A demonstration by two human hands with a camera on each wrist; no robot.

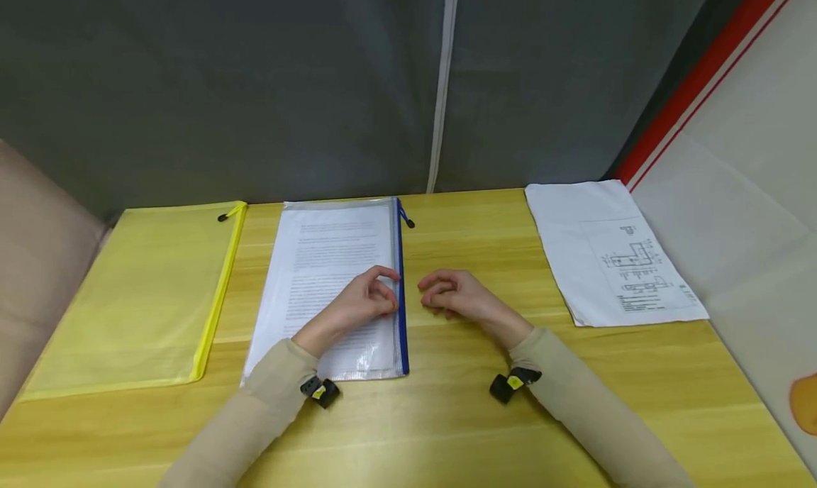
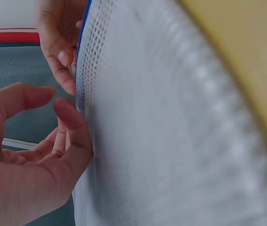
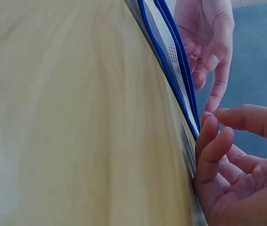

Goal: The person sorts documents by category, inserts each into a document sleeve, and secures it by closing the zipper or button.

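The blue-edged mesh pouch (image 1: 332,289) lies flat on the bench (image 1: 447,417), with printed sheets showing through it, and it serves as the landmark here. The left hand (image 1: 357,303) rests on the pouch near its blue zipper edge (image 1: 401,296), fingers (image 2: 72,127) loosely curled and touching the mesh without pinching anything. The right hand (image 1: 456,296) hovers just beside that edge on the bare wood, fingers (image 3: 213,141) curled and holding nothing. The zipper pull (image 1: 408,223) sits at the far end of the pouch. The step in hand looks like closing in on the zippered side; the next move probably calls for one hand to steady the pouch while the other reaches the pull. A yellow pouch (image 1: 140,296) lies left of the pouch, a printed sheet (image 1: 606,250) well to its right.
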